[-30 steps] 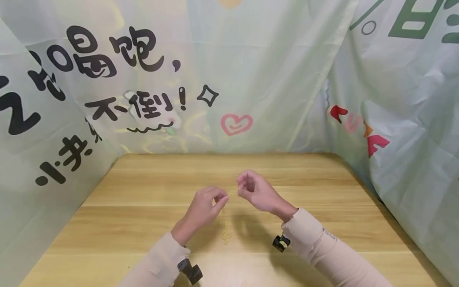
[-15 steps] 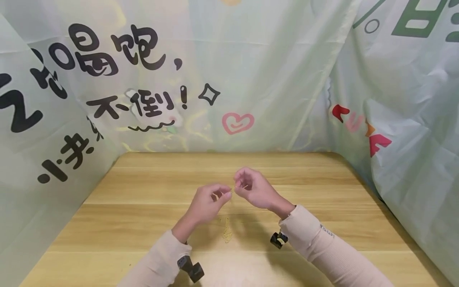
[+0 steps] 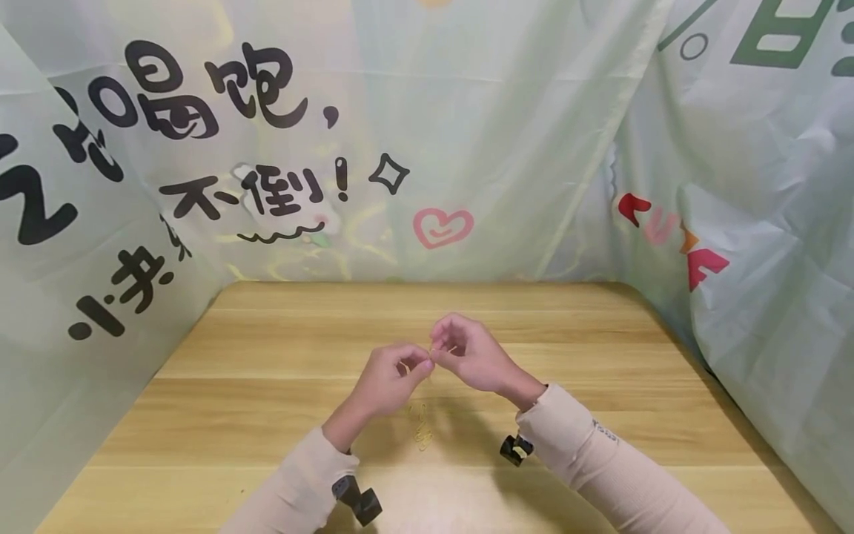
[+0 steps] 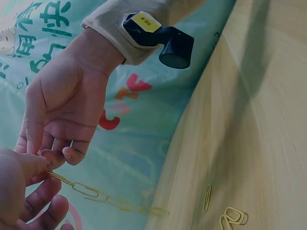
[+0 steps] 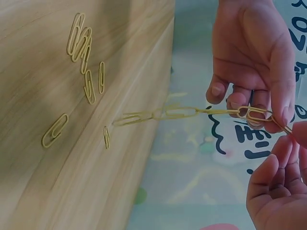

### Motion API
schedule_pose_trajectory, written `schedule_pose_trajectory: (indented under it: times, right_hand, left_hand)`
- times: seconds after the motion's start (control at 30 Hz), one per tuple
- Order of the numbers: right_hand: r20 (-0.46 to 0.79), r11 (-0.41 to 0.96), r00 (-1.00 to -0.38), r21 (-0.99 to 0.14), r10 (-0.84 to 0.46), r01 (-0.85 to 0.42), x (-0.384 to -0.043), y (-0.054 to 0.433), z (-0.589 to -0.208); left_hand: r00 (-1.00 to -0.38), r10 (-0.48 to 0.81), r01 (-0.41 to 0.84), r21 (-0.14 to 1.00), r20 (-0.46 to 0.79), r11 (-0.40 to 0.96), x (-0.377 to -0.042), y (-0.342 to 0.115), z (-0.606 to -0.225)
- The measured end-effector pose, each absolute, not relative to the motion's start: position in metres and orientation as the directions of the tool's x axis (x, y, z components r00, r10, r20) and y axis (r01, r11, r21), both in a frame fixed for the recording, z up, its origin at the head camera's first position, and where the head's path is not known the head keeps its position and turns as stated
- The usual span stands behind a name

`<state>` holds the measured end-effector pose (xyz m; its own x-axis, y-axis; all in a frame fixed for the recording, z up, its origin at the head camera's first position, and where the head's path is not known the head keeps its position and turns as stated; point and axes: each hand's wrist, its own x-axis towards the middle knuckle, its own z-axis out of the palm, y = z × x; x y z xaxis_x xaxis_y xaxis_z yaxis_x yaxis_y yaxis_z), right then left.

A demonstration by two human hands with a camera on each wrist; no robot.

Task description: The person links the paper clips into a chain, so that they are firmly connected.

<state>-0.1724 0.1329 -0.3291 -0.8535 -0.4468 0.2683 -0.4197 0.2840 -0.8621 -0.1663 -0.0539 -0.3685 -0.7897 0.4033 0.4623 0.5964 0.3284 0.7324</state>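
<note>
Chain of paperclips (image 5: 218,111) hangs from the left hand (image 3: 394,378), its grip pinched narrow; I judge the right hand (image 3: 483,360) pinches the top clip (image 5: 284,127). Several links look done; loose paperclips (image 5: 101,77), unlinked, lie below the grip on the worktop (image 3: 267,400).

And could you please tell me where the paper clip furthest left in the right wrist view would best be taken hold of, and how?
Probably pinch the paper clip across its long sides, near the middle, from above: it lies flat on the table, longer than wide and apart from the other clips, with room on both sides.
</note>
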Motion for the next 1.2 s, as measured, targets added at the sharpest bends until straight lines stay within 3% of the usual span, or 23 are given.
schedule_pose_trajectory:
  times: [0.67,1.2]
  right_hand:
    - [0.223,0.327,-0.874,-0.864,-0.431,-0.382,-0.177,0.14,-0.344]
    - [0.086,0.476,-0.786,-0.754,-0.613,-0.453,-0.18,0.137,-0.38]
  left_hand:
    - [-0.856,0.297,0.512,0.77,0.423,0.381,-0.17,-0.068,-0.363]
    - [-0.843,0.271,0.535,0.772,0.464,0.344,-0.171,-0.075,-0.364]
